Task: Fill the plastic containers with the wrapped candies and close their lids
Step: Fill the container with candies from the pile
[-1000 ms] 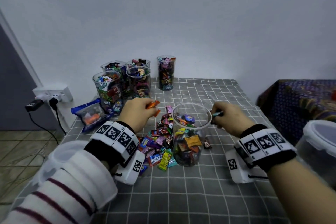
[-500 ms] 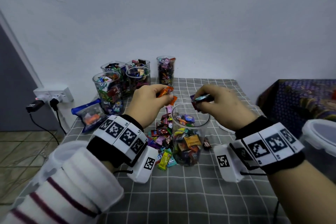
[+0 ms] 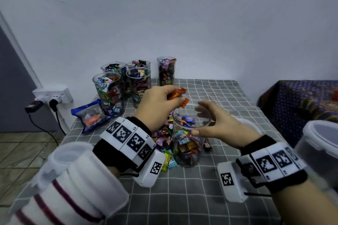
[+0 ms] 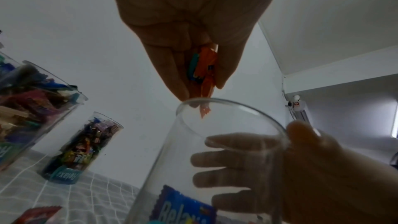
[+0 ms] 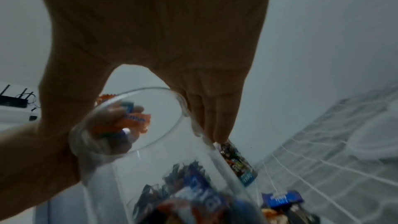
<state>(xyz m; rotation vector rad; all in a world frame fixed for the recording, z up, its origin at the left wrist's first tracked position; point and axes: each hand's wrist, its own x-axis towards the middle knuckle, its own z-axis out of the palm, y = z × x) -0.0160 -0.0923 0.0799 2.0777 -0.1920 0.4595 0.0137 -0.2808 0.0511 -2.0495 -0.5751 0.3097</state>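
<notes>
A clear plastic container [image 3: 186, 144], about half full of wrapped candies, stands at mid-table. My left hand [image 3: 178, 97] pinches orange wrapped candies [image 3: 176, 93] just above the far-left side of its rim; in the left wrist view the candies [image 4: 207, 67] hang between thumb and fingers over the container's rim [image 4: 228, 103]. My right hand [image 3: 197, 119] holds the container's upper part, thumb on the near side and fingers round the far side, which the right wrist view confirms at the rim [image 5: 163, 91]. Loose candies [image 3: 162, 139] lie left of the container.
Several candy-filled containers [image 3: 108, 89] stand at the back left, one more [image 3: 166, 71] by the wall. A blue bag [image 3: 89, 115] lies near the left edge. A large lidded tub [image 3: 321, 144] is at the right, another tub [image 3: 67, 153] at the lower left.
My right hand no longer holds its candy and has dropped to grip the container. My left hand has carried the orange candies right, over the rim.
</notes>
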